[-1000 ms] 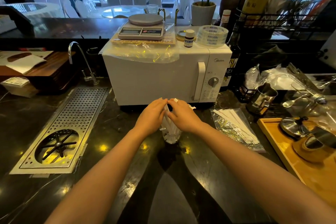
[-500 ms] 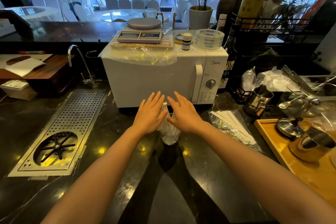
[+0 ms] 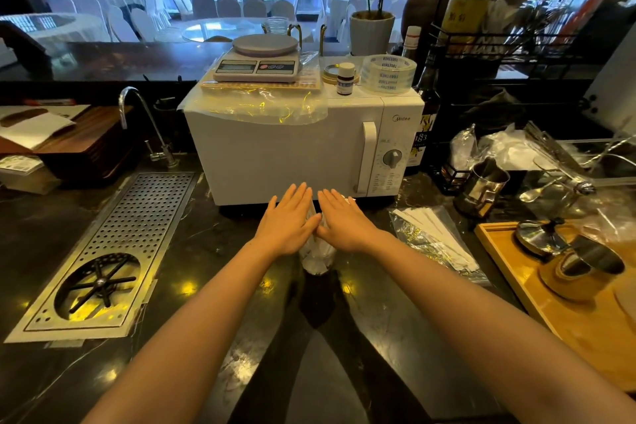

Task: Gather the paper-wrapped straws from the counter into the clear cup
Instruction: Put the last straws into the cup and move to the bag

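Observation:
A clear cup [image 3: 317, 260] stands on the dark counter in front of the microwave, packed with white paper-wrapped straws [image 3: 315, 217] standing upright. My left hand [image 3: 288, 221] and my right hand [image 3: 339, 220] are both flat, palms down, fingers straight and close together, resting on or just over the straw tops and hiding most of them. Neither hand grips anything. To the right lies a clear plastic bag with more paper-wrapped straws [image 3: 433, 237] inside.
A white microwave [image 3: 303, 144] stands right behind the cup, with a scale and tape rolls on top. A metal drip tray [image 3: 113, 251] is set into the counter at left. At right sit a wooden tray [image 3: 564, 313] with metal cups and a steel pitcher [image 3: 481, 186].
My fingers were closed around the straw tops, then spread apart; now both hands lie flatter with fingers straight and together over the straws.

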Demonstrator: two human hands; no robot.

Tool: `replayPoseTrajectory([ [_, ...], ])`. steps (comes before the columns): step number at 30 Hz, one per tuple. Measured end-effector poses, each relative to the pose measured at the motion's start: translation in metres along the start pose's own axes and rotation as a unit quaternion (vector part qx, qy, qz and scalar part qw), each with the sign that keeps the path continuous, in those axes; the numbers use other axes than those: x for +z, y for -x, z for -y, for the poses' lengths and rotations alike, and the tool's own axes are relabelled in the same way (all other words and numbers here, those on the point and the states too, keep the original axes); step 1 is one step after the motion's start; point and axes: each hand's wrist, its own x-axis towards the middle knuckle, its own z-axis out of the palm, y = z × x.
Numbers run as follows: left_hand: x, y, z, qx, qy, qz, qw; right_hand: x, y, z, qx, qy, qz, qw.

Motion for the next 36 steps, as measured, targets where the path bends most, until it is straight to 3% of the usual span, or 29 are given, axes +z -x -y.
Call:
replayPoseTrajectory([
  [10, -0.011, -0.019, -0.025, 0.031, -0.002, -0.079, 0.996, -0.021, 0.006, -0.025, 0.018, 0.003, -0.093, 0.995],
  [18, -0.007, -0.041, -0.068, 0.078, 0.006, -0.076, 0.994, -0.036, 0.031, -0.075, 0.096, 0.003, -0.100, 0.990],
  [28, 0.033, -0.061, -0.136, 0.141, -0.008, -0.022, 0.990, -0.025, 0.085, -0.155, 0.211, -0.024, -0.080, 0.974],
  [36, 0.088, -0.064, -0.162, 0.160, -0.022, 0.057, 0.985, 0.008, 0.108, -0.187, 0.254, -0.067, -0.035, 0.964],
])
